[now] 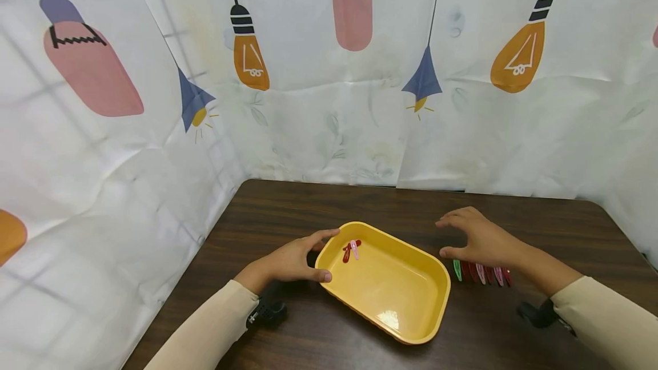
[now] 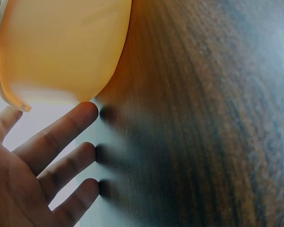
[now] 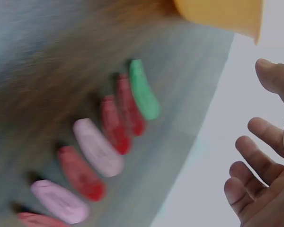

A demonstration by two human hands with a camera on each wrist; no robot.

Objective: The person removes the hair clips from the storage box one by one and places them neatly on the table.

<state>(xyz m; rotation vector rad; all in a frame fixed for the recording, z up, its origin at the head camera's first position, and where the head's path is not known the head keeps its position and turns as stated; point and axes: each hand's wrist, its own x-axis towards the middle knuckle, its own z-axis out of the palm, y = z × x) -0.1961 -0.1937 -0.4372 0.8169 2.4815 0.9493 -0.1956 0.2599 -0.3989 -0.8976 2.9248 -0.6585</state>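
Note:
A yellow plastic tray [image 1: 390, 278] lies at an angle on the table. Inside its far left corner are red hair clips [image 1: 346, 254] and a pink hair clip [image 1: 354, 249], partly overlapping. My left hand [image 1: 293, 258] spans that corner, thumb and forefinger at the rim; in the left wrist view its fingers [image 2: 66, 127] are fairly straight and spread. To the tray's right, a row of snap hair clips, a green one [image 1: 457, 270] with several red and pink ones [image 3: 98, 147], lies on the table. Above the row hovers my right hand [image 1: 483, 238], fingers apart and holding nothing.
The dark wood-grain table [image 1: 308, 204] reaches back to a white patterned curtain [image 1: 319, 124], which also hangs along the left side. A black wrist camera [image 1: 272, 310] sits under the left cuff, another camera [image 1: 537, 314] under the right.

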